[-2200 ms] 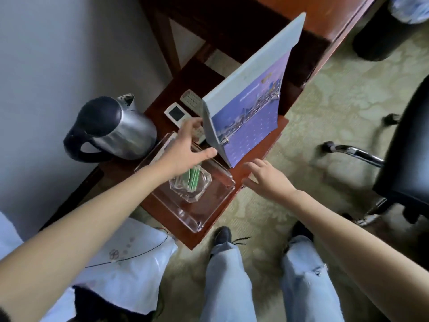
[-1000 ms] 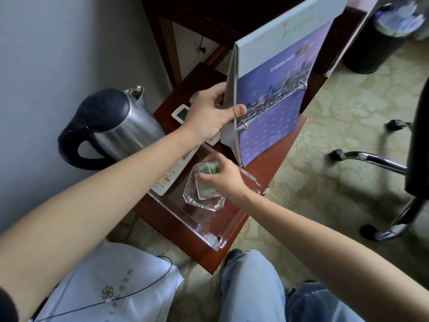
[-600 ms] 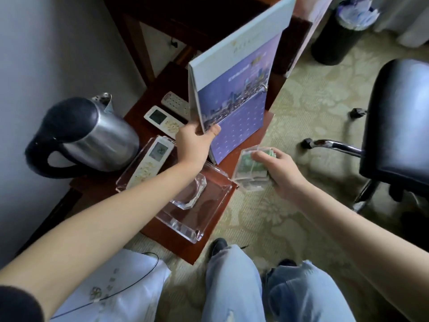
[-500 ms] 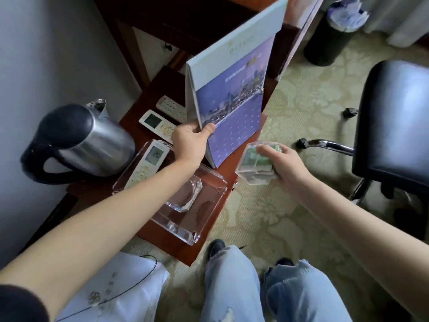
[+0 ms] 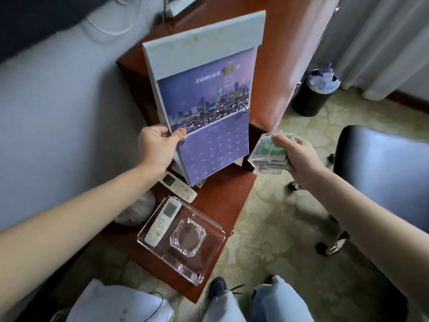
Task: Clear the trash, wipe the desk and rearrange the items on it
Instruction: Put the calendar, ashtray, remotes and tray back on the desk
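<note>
Both hands full: my left hand (image 5: 156, 148) grips the calendar (image 5: 209, 117) upright; right hand (image 5: 299, 156) clamps a clear ashtray (image 5: 267, 152) holding green packets, off the bench (image 5: 222, 196).

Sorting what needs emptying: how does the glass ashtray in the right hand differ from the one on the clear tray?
The held ashtray has green scraps inside; the tray ashtray looks empty. The held ashtray is tilted in the right hand over the carpet; the tray ashtray sits flat in the clear tray beside a remote. Both are clear glass.
</note>
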`<act>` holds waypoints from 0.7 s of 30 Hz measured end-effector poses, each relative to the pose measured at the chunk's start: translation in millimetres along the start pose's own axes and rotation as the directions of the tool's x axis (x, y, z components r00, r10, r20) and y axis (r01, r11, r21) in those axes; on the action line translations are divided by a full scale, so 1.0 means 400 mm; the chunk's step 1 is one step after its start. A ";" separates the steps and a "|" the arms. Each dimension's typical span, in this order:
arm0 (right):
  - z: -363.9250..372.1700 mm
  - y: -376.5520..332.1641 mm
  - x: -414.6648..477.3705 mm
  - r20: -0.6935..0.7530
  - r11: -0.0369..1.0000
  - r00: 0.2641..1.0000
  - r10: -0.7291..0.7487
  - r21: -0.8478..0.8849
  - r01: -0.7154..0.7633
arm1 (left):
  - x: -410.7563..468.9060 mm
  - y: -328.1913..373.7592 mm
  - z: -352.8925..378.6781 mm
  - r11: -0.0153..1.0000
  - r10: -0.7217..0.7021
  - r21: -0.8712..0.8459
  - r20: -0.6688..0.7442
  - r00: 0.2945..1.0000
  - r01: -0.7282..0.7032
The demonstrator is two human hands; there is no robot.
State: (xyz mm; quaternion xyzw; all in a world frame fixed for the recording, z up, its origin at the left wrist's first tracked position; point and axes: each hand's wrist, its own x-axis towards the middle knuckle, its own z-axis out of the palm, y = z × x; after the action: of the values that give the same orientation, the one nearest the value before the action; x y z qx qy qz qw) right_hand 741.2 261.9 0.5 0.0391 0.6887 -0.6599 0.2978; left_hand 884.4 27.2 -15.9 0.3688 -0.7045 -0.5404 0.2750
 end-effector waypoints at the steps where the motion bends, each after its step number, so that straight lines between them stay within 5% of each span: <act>1: 0.008 -0.034 0.012 0.010 1.000 1.000 -0.005 0.008 0.005 | 0.027 0.033 -0.005 1.000 0.018 0.002 -0.018 1.000 -0.018; 8: 0.033 -0.218 0.183 0.128 0.997 0.991 -0.047 -0.049 0.053 | 0.236 0.185 0.046 0.993 0.082 -0.077 -0.066 0.994 -0.087; 21: 0.087 -0.441 0.844 0.367 0.836 0.930 0.011 -0.514 0.193 | 0.644 0.198 0.304 1.000 -0.006 -0.020 -0.177 0.984 0.003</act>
State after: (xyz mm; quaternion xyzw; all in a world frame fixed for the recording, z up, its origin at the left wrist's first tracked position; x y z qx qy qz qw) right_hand 398.5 92.7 2.4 -0.1996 0.7826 -0.4478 0.3838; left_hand 622.7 -103.9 25.6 0.4142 -0.6708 -0.5131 0.3392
